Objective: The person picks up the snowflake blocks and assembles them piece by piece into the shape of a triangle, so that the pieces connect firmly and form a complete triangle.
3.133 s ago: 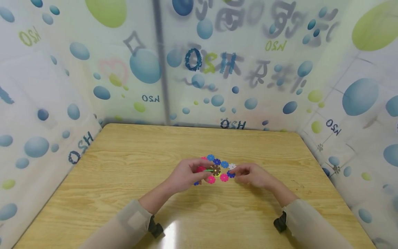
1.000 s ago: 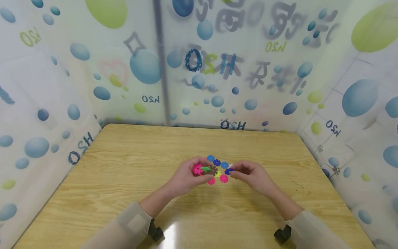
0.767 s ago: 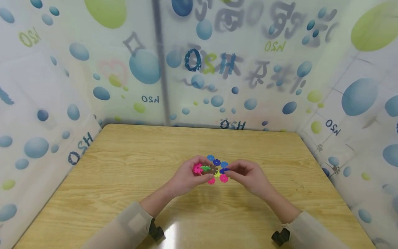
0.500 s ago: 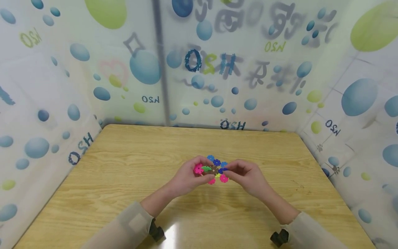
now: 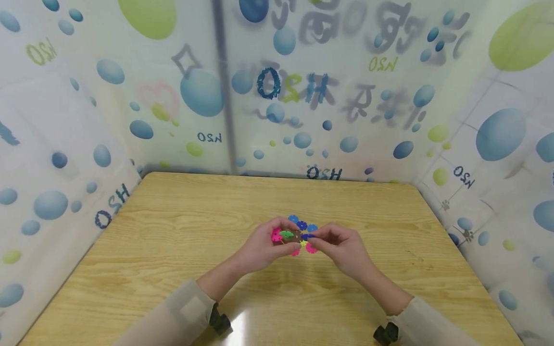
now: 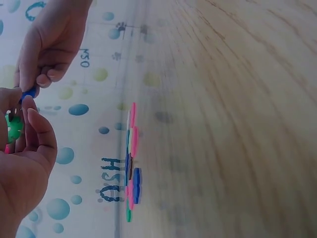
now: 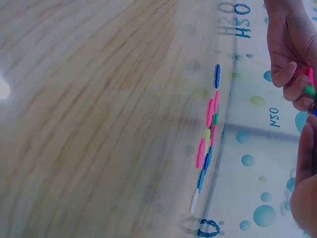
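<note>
Above a loose pile of flat snowflake-shaped plastic discs [image 5: 301, 225] in pink, blue, yellow and brown, both hands meet over the wooden table [image 5: 173, 250]. My left hand [image 5: 281, 236] pinches a pink disc [image 5: 275, 235] joined to a green disc [image 5: 286, 234]. My right hand [image 5: 312, 238] pinches a dark blue disc [image 5: 307, 236] right beside the green one. In the left wrist view the green disc [image 6: 14, 127] sits at my left fingertips and the blue disc [image 6: 28, 92] under the right hand's fingers. The pile [image 7: 208, 134] lies edge-on in the right wrist view.
The table is enclosed on three sides by white sheeting printed with blue and green bubbles [image 5: 277, 96]. The discs on the table [image 6: 131, 163] lie in one small cluster just beyond the hands. A bright light reflection [image 5: 235, 327] shows near the front edge.
My right hand has taken a dark blue disc from the pile's right side and carried it left to the green disc. My left hand has raised its pink and green discs slightly.
</note>
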Tool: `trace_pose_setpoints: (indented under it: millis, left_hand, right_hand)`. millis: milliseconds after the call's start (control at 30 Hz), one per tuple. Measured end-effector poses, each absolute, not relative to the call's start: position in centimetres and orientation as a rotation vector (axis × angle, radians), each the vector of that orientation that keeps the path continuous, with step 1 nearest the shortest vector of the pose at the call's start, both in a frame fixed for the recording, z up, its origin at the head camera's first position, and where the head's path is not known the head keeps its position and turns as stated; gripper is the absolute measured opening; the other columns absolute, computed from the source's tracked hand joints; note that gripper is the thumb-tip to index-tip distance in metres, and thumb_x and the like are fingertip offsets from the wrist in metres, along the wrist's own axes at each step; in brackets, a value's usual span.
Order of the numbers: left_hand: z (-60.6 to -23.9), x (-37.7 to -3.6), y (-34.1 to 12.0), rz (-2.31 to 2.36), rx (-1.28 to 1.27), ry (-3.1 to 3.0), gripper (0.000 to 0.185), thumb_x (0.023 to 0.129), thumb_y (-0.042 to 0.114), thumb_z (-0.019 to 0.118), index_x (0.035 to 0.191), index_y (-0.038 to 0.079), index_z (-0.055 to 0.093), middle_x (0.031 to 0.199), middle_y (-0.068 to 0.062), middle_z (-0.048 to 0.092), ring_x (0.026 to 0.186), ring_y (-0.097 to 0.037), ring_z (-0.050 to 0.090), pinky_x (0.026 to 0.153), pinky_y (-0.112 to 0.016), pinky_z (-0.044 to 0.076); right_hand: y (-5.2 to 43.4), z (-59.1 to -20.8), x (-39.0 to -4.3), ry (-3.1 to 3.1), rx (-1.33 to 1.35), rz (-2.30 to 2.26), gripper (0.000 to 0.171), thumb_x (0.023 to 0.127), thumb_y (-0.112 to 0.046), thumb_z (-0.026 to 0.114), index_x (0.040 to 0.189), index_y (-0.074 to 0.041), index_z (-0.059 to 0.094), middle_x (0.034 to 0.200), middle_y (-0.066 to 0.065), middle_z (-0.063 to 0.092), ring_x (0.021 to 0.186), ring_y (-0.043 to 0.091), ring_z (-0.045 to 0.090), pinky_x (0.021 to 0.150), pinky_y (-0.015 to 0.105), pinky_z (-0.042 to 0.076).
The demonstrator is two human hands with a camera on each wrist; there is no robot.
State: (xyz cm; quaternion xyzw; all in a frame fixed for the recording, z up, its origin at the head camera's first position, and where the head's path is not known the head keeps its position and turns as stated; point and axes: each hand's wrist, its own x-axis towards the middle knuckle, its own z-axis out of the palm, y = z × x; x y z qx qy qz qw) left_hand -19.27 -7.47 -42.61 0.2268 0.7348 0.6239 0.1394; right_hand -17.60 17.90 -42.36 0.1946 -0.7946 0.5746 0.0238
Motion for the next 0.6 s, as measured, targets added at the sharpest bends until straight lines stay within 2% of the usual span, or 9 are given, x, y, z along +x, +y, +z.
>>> trace_pose_setpoints:
  millis: [267,500,600]
  left_hand:
    - [-42.63,-19.28,-7.29,1.785,0.640,2.144,0.032,0.103,0.021,0.080,0.130,0.011,0.066,0.131,-0.010,0.072,0.112,-0.019,0.076,0.089,-0.029,0.066]
    - [-42.56,-19.26,-7.39,1.787,0.651,2.126,0.033,0.103,0.019,0.080,0.132,0.011,0.065,0.130,-0.012,0.072,0.105,-0.018,0.074,0.086,-0.029,0.066]
    - [-42.43,-19.22,-7.37,1.793,0.650,2.117,0.034,0.104,0.020,0.079,0.133,0.011,0.065,0.133,-0.012,0.071,0.111,-0.019,0.075,0.089,-0.030,0.066]
  right_hand:
    - [17.74,-42.13,-17.32,-2.429,0.603,1.803,0.007,0.102,-0.011,0.080,0.099,-0.005,0.080,0.093,0.008,0.079,0.075,0.008,0.069,0.062,0.026,0.057]
    - [17.56,-42.04,-17.27,-2.420,0.634,1.840,0.006,0.101,-0.010,0.079,0.100,-0.004,0.080,0.093,0.011,0.082,0.081,0.018,0.078,0.070,0.027,0.064]
    - [17.61,-42.01,-17.28,-2.435,0.632,1.802,0.006,0.102,-0.010,0.079,0.100,-0.005,0.080,0.094,0.011,0.081,0.078,0.017,0.075,0.066,0.026,0.062]
